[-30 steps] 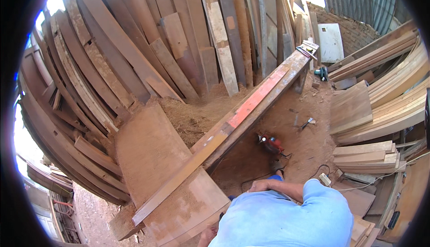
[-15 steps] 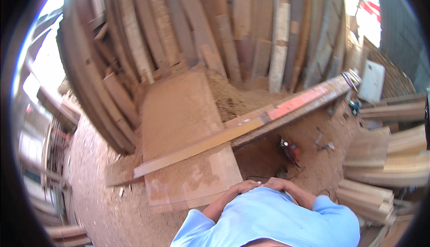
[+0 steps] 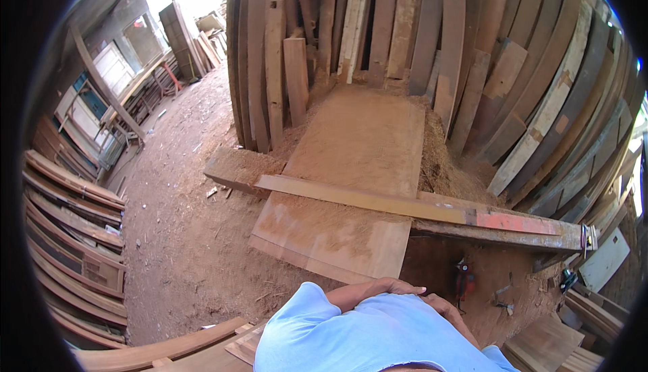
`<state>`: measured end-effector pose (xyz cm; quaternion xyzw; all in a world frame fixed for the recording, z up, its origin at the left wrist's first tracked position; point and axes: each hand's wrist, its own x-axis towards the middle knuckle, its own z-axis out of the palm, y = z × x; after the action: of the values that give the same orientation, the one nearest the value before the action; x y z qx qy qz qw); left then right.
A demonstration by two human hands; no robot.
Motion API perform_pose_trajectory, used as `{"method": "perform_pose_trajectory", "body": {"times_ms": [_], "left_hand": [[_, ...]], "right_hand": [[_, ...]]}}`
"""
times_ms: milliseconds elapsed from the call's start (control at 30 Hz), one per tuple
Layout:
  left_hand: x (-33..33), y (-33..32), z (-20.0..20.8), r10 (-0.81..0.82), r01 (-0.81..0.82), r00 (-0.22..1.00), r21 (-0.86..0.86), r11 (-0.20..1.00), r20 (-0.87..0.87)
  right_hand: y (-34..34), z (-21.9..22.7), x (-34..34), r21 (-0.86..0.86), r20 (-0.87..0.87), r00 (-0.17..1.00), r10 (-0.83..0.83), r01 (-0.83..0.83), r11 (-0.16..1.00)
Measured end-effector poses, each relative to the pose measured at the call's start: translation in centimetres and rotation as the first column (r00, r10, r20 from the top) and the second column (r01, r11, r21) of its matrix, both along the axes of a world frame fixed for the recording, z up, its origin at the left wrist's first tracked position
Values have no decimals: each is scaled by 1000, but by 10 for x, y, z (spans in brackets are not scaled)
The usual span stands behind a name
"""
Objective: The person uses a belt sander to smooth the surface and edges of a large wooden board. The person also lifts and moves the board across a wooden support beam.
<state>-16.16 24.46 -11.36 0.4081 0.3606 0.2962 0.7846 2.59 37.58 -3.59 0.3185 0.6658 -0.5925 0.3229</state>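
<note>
Both my hands rest close together in front of the light blue shirt [image 3: 378, 325]. The shirt hides most of the fingers of my left hand [image 3: 395, 285]; one fingertip shows near my other wrist. Lower and to the right is my right hand [image 3: 439, 302], its fingers also out of sight behind the shirt. Nothing held can be seen in either. Ahead of them lies a wide, sawdust-covered board [image 3: 337, 244]. A long yellow and red-painted plank [image 3: 364, 200] crosses it, apart from my hands. A red and black power tool [image 3: 463, 279] sits on the ground beyond my right hand.
Tall planks [image 3: 398, 21] lean upright along the far side. A thick timber beam [image 3: 236, 169] pokes out left of the board. Stacked boards [image 3: 74, 250] line the left edge, and more wood [image 3: 543, 341] lies at the lower right. Wood shavings [image 3: 435, 149] heap beside the board.
My view has swung left, so the board, plank and tool appear farther right and turned. More of the left yard shows. My hands stay together at the shirt front.
</note>
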Motion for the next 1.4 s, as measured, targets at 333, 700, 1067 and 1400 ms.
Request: {"method": "perform_pose_trajectory", "body": {"times_ms": [333, 700, 1067, 1400], "left_hand": [[-12, -9, -8, 93, -90, 994, 48, 995, -62], [-22, -31, 52, 34, -36, 995, -17, 999, -93], [4, -12, 12, 21, 36, 933, -152, 988, 360], [8, -22, 29, 144, 1, 889, -315, 949, 434]], "right_hand": [[-9, 34, -28, 16, -8, 999, 46, -46, 999], [-7, 10, -9, 27, -63, 998, 17, -16, 1000], [-8, 30, -8, 3, 62, 998, -12, 12, 1000], [-3, 47, -10, 29, 66, 996, 61, -63, 998]]}}
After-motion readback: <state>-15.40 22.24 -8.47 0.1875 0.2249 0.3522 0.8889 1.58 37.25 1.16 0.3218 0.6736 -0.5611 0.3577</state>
